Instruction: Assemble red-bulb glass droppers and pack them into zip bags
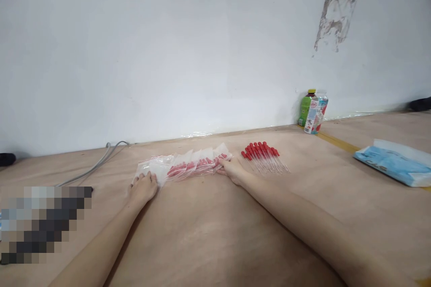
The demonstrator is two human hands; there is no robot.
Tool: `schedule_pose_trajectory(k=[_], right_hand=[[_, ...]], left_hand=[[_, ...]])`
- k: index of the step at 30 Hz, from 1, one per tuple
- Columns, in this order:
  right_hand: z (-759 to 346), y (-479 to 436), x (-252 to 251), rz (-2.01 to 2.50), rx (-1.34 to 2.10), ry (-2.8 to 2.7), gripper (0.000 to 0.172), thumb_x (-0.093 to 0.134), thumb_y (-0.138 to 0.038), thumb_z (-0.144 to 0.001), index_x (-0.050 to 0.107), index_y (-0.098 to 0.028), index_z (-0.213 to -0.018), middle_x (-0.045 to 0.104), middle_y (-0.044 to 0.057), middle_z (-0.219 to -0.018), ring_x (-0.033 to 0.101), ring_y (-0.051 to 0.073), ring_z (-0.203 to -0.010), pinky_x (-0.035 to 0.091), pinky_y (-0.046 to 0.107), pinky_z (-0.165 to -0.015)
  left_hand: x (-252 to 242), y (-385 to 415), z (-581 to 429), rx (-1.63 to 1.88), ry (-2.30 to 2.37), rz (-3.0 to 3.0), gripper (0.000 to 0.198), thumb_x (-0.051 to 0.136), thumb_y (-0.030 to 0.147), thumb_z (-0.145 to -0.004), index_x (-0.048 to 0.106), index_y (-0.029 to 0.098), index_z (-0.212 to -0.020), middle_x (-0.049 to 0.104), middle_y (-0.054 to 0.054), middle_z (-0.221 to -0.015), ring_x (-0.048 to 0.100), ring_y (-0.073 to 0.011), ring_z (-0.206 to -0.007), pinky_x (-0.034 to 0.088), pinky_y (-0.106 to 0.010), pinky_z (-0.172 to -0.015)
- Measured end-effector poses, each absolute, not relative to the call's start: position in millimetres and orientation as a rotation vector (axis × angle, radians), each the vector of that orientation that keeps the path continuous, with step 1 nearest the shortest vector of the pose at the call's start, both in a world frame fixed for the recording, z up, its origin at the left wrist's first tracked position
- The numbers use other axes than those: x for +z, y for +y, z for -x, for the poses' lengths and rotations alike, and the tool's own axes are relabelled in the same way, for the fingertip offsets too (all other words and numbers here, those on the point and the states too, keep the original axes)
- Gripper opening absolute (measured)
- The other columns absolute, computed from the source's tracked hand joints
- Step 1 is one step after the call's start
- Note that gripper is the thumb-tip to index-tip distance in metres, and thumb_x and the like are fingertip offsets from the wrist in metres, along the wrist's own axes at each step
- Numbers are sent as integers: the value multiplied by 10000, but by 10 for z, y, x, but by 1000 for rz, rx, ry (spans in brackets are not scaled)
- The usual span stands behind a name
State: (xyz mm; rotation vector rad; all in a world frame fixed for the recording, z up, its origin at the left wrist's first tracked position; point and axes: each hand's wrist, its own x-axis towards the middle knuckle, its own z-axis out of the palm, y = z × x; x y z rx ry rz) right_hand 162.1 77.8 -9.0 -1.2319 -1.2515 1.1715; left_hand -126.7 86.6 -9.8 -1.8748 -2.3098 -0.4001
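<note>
My left hand (144,187) lies on clear zip bags (158,164) at the left, its fingers a little apart and pressed down on the plastic. To the right, overlapping clear bags (191,168) with red-topped pieces inside form a row. At that row's right end, my right hand (232,170) pinches the edge of a clear zip bag (220,154) with red pieces in it. Beyond my right hand is a fanned pile of droppers (264,154) with red bulbs and thin clear stems.
Two bottles (311,112) stand against the white wall at the right. A blue tissue pack (393,161) lies at the far right. A grey cable (101,161) runs along the left, near a blurred-out object (47,224). Brown paper (202,233) covers the surface.
</note>
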Motion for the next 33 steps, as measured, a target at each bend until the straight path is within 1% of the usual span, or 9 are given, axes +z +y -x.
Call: schedule_pose_trajectory(k=[4,6,11,13,16,19,23,27,33], right_hand=[[-1948,586,13,1520,1040,-1529,212,577,-324,-712,554,-134,-620,577,44,-506,574,146,-490,485,265,-492],[-2182,483,84,1636,844,-1649,225,598,-303,-682,556,-136,-537,596,64,-552,599,176,-591,466,259,-549],[-2542,430,189,1914,177,-1775,207,463,-276,-772,628,-154,-747,624,109,-895,544,249,-933,391,327,-755],[-2545,481,170,1994,57,-1805,229,443,-270,-784,634,-143,-798,612,130,-932,544,258,-932,384,342,-756],[-2474,578,104,2080,-36,-1832,243,459,-270,-779,632,-117,-853,603,157,-944,552,271,-913,390,350,-732],[-2395,654,48,2141,-80,-1839,228,468,-234,-772,629,-99,-861,608,169,-906,566,274,-878,398,352,-705],[-2322,662,43,2152,-112,-1841,197,446,-129,-757,618,-84,-840,604,173,-896,573,264,-856,399,335,-681],[-2345,552,131,2053,-142,-1821,265,344,-220,-841,543,-84,-950,582,163,-933,561,240,-859,401,322,-668],[-2539,251,106,1310,455,-1726,222,395,-330,-822,417,-157,-958,539,7,-710,538,127,-640,427,248,-589]], left_hand=[[-7,830,1262,-587,-2281,1721,473,179,297,-888,467,69,-1188,407,-210,-1267,331,-382,-1178,301,-548,-884],[73,807,1201,-774,-2167,1668,484,149,295,-900,438,68,-1214,321,-174,-1342,206,-345,-1253,229,-544,-952],[253,555,726,-1285,-1597,2129,490,192,354,-898,470,86,-1200,394,-116,-1314,283,-227,-1248,248,-393,-1027],[256,338,452,-1141,-1418,2474,457,220,372,-902,497,147,-1187,381,-71,-1330,280,-212,-1251,242,-385,-1034],[162,9,110,-762,-1213,2842,417,251,352,-911,353,223,-1295,279,-24,-1388,208,-199,-1280,191,-406,-1050],[40,-177,-43,-624,-1253,2918,494,318,397,-889,255,203,-1339,216,-57,-1409,161,-228,-1292,209,-430,-1038],[20,-225,-11,-591,-1195,3045,457,339,381,-887,290,249,-1321,260,-34,-1395,216,-211,-1278,242,-403,-1032],[88,-226,54,-430,-1000,3230,462,381,401,-868,317,273,-1307,298,-28,-1379,274,-209,-1255,260,-391,-1023],[79,-185,43,-309,-907,3270,498,410,437,-846,311,280,-1308,302,-36,-1377,263,-236,-1257,213,-440,-1026]])
